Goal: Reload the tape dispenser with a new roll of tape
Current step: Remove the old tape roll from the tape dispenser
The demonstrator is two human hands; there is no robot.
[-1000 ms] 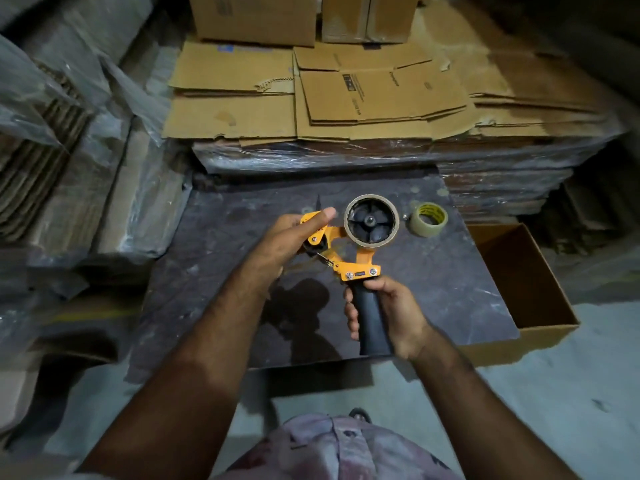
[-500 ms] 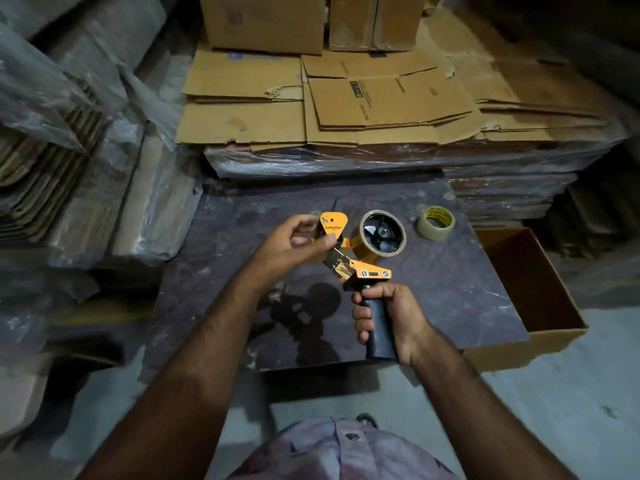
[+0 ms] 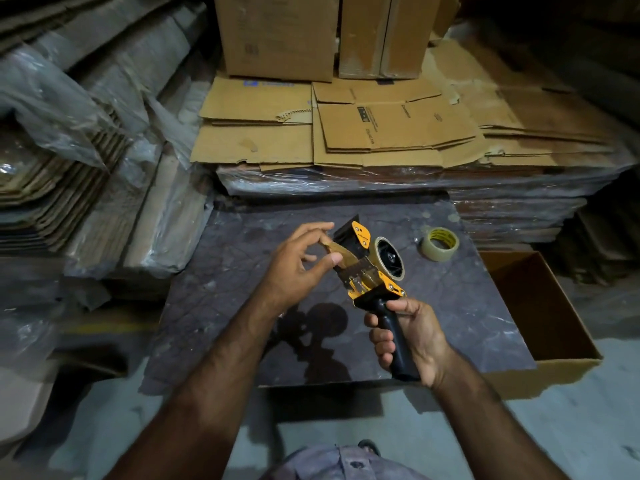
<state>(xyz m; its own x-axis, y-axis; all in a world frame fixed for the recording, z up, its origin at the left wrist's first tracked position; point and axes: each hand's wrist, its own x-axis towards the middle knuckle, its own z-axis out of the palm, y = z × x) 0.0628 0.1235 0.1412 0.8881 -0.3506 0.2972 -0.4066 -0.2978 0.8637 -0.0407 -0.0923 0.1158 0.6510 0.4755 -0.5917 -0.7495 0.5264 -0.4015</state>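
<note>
The orange and black tape dispenser [image 3: 367, 271] is held above the dark slab [image 3: 242, 306]. My right hand [image 3: 412, 337] is closed around its black handle. On the dispenser's hub sits a roll with a brown core [image 3: 389, 259]. My left hand [image 3: 298, 268] pinches a brownish strip of tape [image 3: 334, 249] at the dispenser's front end between thumb and fingers. A second roll of tape [image 3: 440, 244], clear with a yellow core, lies flat on the slab to the right of the dispenser.
An open cardboard box [image 3: 540, 317] stands at the slab's right edge. Behind the slab is a plastic-wrapped stack of flattened cartons [image 3: 381, 140] with upright boxes [image 3: 277, 32] on top. Wrapped cardboard bundles [image 3: 86, 161] lean at the left.
The dispenser has turned so its front end faces up and left. My left hand has shifted from the orange frame to pinching the tape strip at the front. The view moved closer.
</note>
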